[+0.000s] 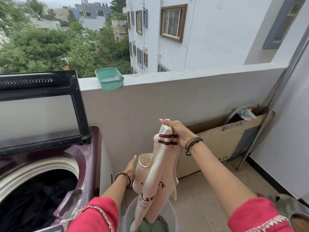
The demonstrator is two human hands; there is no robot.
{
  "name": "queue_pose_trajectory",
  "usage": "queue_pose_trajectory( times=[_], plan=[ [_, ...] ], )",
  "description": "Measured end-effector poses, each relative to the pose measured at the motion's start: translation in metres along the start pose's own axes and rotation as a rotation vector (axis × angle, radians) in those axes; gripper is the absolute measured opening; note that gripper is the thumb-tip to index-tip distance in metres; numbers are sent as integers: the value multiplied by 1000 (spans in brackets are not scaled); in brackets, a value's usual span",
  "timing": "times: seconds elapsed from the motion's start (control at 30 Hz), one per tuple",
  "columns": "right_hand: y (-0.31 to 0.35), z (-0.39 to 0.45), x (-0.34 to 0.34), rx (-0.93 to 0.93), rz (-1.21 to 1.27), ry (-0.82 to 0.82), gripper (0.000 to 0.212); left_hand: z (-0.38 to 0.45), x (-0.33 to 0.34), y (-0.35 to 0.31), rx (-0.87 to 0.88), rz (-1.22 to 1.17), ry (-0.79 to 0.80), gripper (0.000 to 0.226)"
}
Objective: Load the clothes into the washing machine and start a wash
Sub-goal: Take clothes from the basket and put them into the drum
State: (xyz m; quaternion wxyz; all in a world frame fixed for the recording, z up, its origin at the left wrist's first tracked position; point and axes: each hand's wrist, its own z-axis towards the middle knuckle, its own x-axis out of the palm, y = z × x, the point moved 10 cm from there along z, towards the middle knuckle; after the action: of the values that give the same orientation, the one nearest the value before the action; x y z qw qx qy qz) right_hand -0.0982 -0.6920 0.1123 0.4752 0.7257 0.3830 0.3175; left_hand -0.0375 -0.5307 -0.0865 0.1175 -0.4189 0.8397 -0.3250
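Item: cream garment, ribbed knit with two dark maroon stripes near the held end and dark printed lettering lower down. Held aloft by the right hand, fingers clamped round a bunched end, so the cloth hangs full length. Its lower end trails into the bucket at the bottom of the view, beside other crumpled cloth of a green shade. Judged purpose of the high hold: to draw the piece free of the rest before it goes across.

Item: left hand, fingers straight and apart, holding nothing. It sits just beside the garment's hanging fold, on the washer side and lower than the right hand; whether it touches the cloth cannot be told. Likely placed to gather or steady the loose part.

Item: washing machine, top-loading, maroon body, at left of the person. Lid stands raised, which leaves the drum open to receive; dark clothes already lie inside. The garment hangs to the right of the machine, apart from it, not yet over the drum.

Item: green plastic tub, resting on the balcony parapet, well apart from both hands.

Item: flattened cardboard box, leaning against the parapet wall behind the right wrist.

Status, judged: loading partly done; wash not started.
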Motion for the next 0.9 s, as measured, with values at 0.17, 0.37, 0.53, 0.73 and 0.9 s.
queue_pose_trajectory(
  times=[0.17, 0.37, 0.53, 0.73, 0.9],
  plan=[
    [3, 0, -13, 2, 89, -18, 22, -3, 36, 7, -46, 161, 130, 49],
    [4, -1, -7, -7, 117, 31, 25, -2, 63, -1, -38, 485, 218, 75],
    [1, -2, -6, -10, 114, 60, 25, -1, 33, -38, 334, 1011, -328, 26],
    [-12, -3, -32, 91, -461, -77, 38, -24, -11, -89, 494, 823, -586, 23],
    [-14, -11, -14, 145, -1160, 83, 43, -50, -29, -123, 601, 631, -512, 22]
  ],
)
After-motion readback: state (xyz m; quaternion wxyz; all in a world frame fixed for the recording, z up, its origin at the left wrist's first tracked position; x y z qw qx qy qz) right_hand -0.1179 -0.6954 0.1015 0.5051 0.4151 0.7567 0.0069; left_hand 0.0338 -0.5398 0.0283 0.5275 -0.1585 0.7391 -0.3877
